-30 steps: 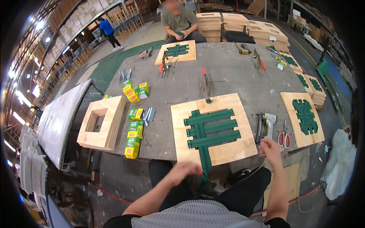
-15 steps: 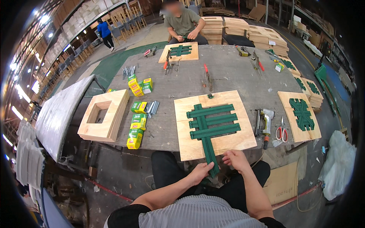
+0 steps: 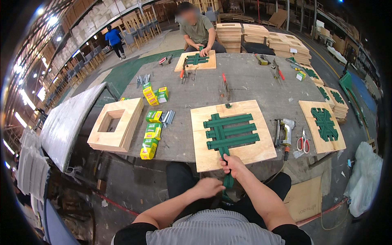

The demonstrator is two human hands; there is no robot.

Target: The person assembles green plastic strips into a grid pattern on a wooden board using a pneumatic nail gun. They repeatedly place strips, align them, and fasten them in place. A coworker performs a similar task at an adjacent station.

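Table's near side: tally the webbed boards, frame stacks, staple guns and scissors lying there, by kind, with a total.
Webbed boards: 2
Frame stack: 1
Staple gun: 1
Scissors: 1
Total: 5

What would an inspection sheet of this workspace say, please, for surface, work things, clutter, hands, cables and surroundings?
Surface: grey tabletop, stained and scuffed.
Work things: wooden frame bearing three green crosswise straps; a lengthwise green strap extends past its near edge.
Clutter: green-and-yellow boxes, metal staple strips, staple gun, red-handled scissors.
Hands: right hand grips the lengthwise strap; left hand is beside its lower end, contact unclear.
Cables: thin hose or cable below the staple gun, off the near table edge.
Surroundings: co-worker across the table at another strapped frame; person in blue farther back.
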